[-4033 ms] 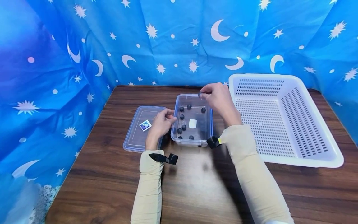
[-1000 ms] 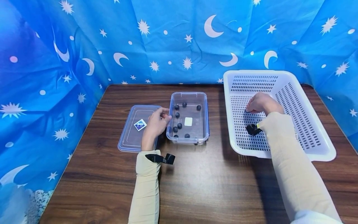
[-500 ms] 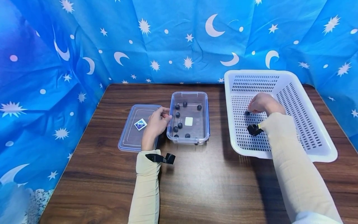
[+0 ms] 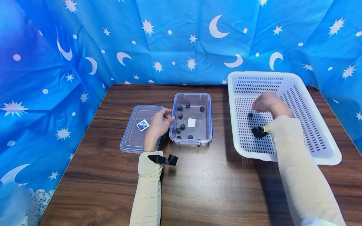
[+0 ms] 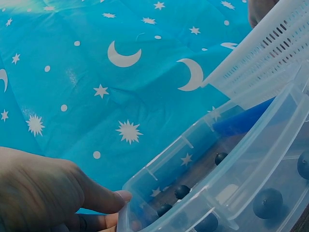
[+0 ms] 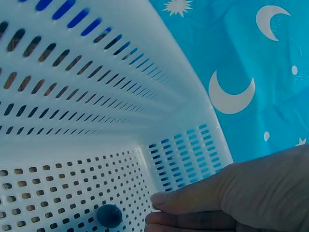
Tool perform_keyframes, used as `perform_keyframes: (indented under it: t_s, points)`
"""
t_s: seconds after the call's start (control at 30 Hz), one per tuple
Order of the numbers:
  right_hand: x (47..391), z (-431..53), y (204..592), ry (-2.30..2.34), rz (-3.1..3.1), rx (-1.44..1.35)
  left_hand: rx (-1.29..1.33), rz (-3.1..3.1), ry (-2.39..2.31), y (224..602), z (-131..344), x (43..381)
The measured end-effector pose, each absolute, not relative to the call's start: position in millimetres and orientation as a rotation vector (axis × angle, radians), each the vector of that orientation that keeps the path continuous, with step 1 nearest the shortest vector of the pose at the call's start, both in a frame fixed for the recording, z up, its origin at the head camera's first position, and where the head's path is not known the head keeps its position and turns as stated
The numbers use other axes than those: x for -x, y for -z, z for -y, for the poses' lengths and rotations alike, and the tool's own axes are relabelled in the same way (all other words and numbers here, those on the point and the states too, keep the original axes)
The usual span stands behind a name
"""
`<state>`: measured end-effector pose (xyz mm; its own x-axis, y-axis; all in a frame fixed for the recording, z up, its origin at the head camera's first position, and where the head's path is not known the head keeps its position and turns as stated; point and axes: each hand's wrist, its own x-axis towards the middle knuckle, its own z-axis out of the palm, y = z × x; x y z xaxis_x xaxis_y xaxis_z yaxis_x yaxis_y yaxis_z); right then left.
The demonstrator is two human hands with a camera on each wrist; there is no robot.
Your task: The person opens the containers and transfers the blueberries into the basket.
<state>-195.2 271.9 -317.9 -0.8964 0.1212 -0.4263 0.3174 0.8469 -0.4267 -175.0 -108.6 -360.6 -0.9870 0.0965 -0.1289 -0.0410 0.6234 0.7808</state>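
Note:
My left hand [image 4: 160,125] grips the left rim of a clear plastic container [image 4: 210,125] with blue-tinted edges. In the left wrist view the thumb [image 5: 116,200] lies at the rim, with fingers below it. Several small dark balls [image 4: 202,109], blueberry-like, lie on the container's bottom. On the right, my right hand [image 4: 270,103] hovers inside a white slotted basket [image 4: 234,125], holding nothing. One dark ball [image 6: 109,216] rests on the basket floor, just apart from the thumb and fingertips.
A clear lid [image 4: 133,131] with a blue diamond label lies left of the container, partly under my left hand. All stand on a dark wooden table [image 4: 198,188]. A blue cloth [image 4: 169,47] with moons and stars hangs behind.
My right hand carried a dark ball from above the container's back right corner into the basket, let it go there and drew slightly away. My left hand stayed at the container's rim.

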Motion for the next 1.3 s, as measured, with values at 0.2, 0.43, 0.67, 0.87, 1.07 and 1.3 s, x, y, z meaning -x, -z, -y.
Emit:
perform_keyframes:
  t_s: [0.2,0.43,0.67,0.87,1.07,1.3]
  points:
    - [192.1,-269.8,310.4,0.769,-2.671,-0.319,-0.045,-2.687,-1.289,359.9,108.2,174.5]
    - [191.4,-263.4,298.6,0.822,-2.697,-0.337,-0.036,-2.683,-1.302,359.9,107.9,174.7]
    - [191.7,-248.9,284.4,0.863,-2.726,-0.334,-0.028,-2.688,-1.292,361.5,108.0,175.4]
    - [191.6,-231.8,273.1,0.901,-2.77,-0.305,-0.016,-2.692,-1.289,361.7,107.1,175.5]
    - [193.7,-216.5,267.6,0.931,-2.799,-0.245,-0.017,-2.7,-1.296,361.5,106.4,174.6]
    - [194.4,-205.0,270.0,0.95,-2.811,-0.224,-0.007,-2.698,-1.287,361.5,106.8,173.9]
